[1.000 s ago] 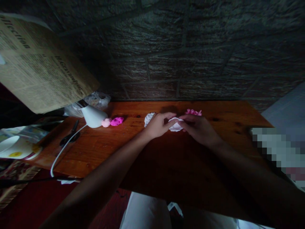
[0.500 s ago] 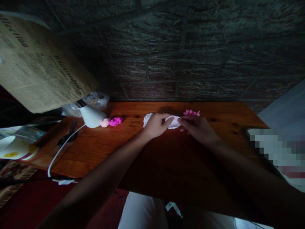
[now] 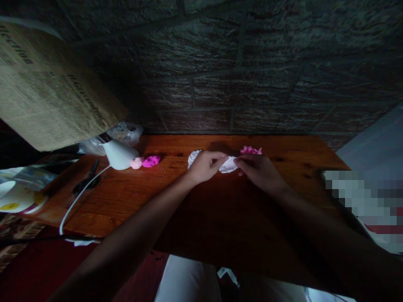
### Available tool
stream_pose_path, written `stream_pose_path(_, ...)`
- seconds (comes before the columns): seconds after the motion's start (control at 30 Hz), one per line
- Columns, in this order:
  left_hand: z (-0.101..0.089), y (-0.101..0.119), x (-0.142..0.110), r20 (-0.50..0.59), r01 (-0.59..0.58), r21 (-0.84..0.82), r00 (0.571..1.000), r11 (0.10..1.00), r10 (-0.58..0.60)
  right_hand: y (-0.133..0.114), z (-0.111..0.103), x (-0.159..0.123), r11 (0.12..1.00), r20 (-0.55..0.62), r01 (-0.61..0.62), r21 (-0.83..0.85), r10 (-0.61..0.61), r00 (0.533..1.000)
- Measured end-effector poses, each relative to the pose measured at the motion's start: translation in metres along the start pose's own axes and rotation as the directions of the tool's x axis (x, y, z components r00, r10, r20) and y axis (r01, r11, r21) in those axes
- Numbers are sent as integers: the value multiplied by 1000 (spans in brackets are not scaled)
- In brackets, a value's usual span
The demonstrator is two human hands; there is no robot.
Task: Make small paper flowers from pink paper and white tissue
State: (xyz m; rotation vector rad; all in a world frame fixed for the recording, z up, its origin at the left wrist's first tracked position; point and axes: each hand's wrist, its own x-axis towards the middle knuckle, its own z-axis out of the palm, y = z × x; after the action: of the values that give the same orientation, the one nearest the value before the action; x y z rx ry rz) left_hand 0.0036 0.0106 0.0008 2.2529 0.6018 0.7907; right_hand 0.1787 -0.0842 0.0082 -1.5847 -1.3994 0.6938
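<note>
1. The step in hand looks like shaping or steadying the white ruffled piece [image 3: 228,165] between two pinches; a light grip at opposite edges should suit it best, since hard pressure would probably flatten the frill.
2. The left hand [image 3: 206,165] is mostly closed, with thumb and forefinger nearly together on the piece's left edge. It would do well to act as the steady side.
3. The right hand [image 3: 262,170] is curled, its thumb and forefinger pinching the right edge; how its other fingers sit is too dark to tell. Small, even moves here seem safer than a tug, as thin material could tear or pull out of shape.
4. The piece sits between the two hands, above the wooden table [image 3: 132,201], toward its far side. Whether its lower edge touches the wood, I cannot tell.
5. It looks pale, thin and soft, smoothish across the middle and uneven along the near edge. Paper or cloth: unclear.
6. A white crumpled piece [image 3: 194,157] lies just left of the left hand, partly hidden by it, and a pink frilled piece [image 3: 251,150] shows just beyond the right hand.
</note>
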Motion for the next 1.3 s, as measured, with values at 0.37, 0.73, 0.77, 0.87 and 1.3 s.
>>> stream_pose_path(0.37, -1, 5, -1, -62, 8, 36, 998, 999, -5, -1, 2, 1, 992, 51, -88, 91, 84, 995)
stream_pose_path(0.73, -7, 3, 8, 206, 419, -665, 899, 618, -387, -6, -3, 3, 928, 116, -280, 246, 259, 959)
stream_pose_path(0.77, -8, 4, 7, 249, 437, -695, 891, 571, -380, -8, -3, 3, 910, 136, -310, 274, 282, 950)
stream_pose_path(0.87, -11, 7, 6, 289, 436, -737, 894, 517, -342, -12, -3, 2, 829, 213, -402, 389, 343, 915)
stream_pose_path(1.3, -13, 12, 3, 253, 346, -806, 935, 481, -247, -25, -4, -3, 515, 469, -656, 553, 459, 755)
